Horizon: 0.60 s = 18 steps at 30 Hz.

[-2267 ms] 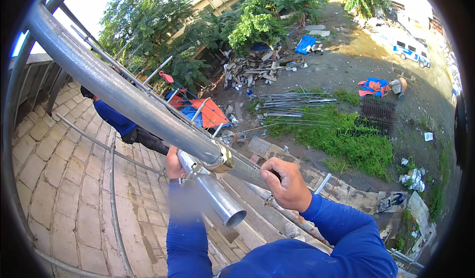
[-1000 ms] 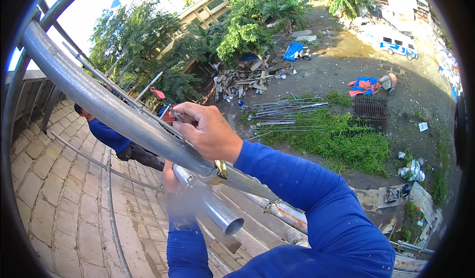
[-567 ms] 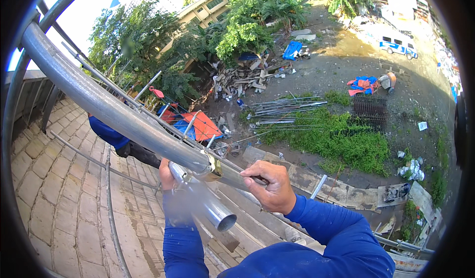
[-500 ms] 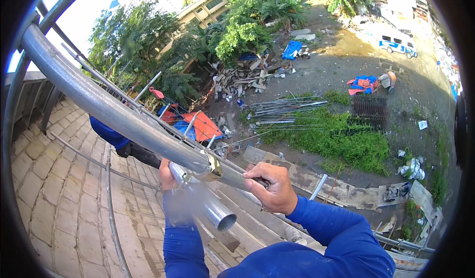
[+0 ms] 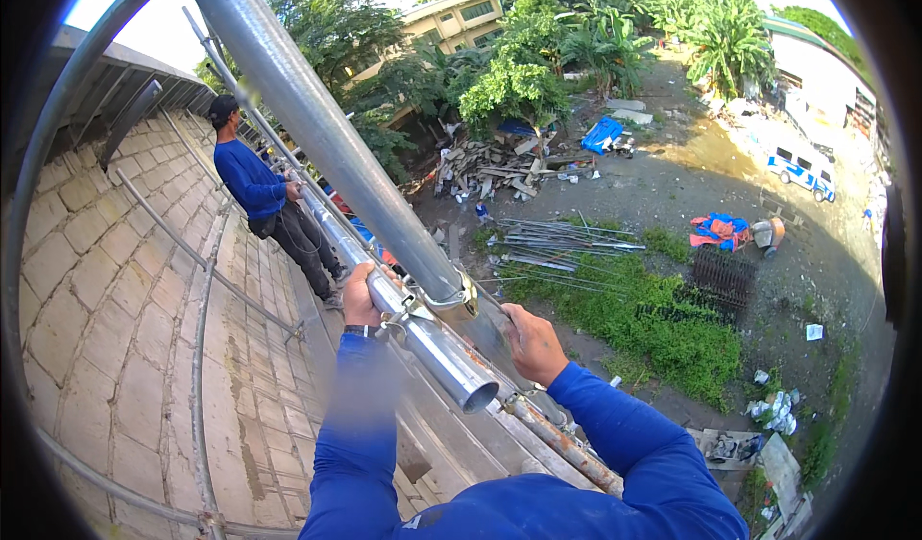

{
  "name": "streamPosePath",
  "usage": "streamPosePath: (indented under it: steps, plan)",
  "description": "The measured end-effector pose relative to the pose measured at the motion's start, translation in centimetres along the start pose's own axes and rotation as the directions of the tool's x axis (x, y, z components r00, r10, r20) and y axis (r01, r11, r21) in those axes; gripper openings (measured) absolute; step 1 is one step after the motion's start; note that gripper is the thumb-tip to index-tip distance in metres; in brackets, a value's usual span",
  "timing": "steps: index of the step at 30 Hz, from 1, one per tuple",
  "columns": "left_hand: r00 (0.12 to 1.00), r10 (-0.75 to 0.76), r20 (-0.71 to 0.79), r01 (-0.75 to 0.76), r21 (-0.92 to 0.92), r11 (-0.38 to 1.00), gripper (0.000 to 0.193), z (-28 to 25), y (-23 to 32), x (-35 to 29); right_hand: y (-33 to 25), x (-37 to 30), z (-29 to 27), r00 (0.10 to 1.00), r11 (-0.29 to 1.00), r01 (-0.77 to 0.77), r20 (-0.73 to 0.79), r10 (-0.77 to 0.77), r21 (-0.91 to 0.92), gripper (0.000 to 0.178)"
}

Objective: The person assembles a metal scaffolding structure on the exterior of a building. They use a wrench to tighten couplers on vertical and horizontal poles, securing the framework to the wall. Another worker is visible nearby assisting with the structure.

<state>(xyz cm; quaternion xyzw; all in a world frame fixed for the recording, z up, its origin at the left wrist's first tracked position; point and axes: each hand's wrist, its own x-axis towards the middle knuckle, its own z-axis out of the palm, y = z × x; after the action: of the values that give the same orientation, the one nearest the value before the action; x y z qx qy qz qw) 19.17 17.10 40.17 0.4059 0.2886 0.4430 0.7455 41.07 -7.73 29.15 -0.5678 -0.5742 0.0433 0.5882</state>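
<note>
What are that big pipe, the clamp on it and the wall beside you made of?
The big pipe looks like galvanised steel: dull silver-grey with a soft sheen. The clamp seems to be plated metal, with a yellowish tint. The wall looks like pale concrete or stone blocks, with visible joints and stains. The left hand grips a thinner, similar tube.

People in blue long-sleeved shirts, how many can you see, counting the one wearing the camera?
2. The camera wearer's own sleeves fill the lower edge; a co-worker stands further along beside the block wall. Others may be hidden.
</note>
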Motion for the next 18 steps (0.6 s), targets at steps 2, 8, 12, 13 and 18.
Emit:
streamPosePath:
  steps: [2,8,12,13,18]
  plan:
    - [1.0,-0.026,0.015,0.027,-0.053,0.998,0.028,-0.6,-0.7,1.4,0.6,-0.5,0.9,0.997,0.999,-0.011,-0.08,0.014,0.039,0.025]
    - [0.995,0.1,0.009,-0.093,-0.288,0.953,0.024,0.2,-1.5,0.0,-0.4,0.4,1.8,0.972,0.995,0.01,-0.233,0.013,0.097,0.023]
    - [0.994,0.097,0.055,-0.068,-0.385,0.92,0.023,1.1,-3.0,0.7,-5.0,0.2,-3.8,0.99,0.999,-0.048,-0.131,0.048,-0.001,0.03]
    - [0.993,0.106,0.048,-0.08,-0.387,0.919,0.024,0.8,-3.4,1.3,-5.9,0.4,-5.1,0.996,0.999,0.012,-0.093,-0.016,-0.034,0.031]
    - [0.991,0.133,0.002,-0.121,-0.406,0.906,0.027,0.7,-2.9,0.4,-13.9,4.1,-10.6,0.95,0.958,0.268,0.195,-0.245,-0.104,0.031]
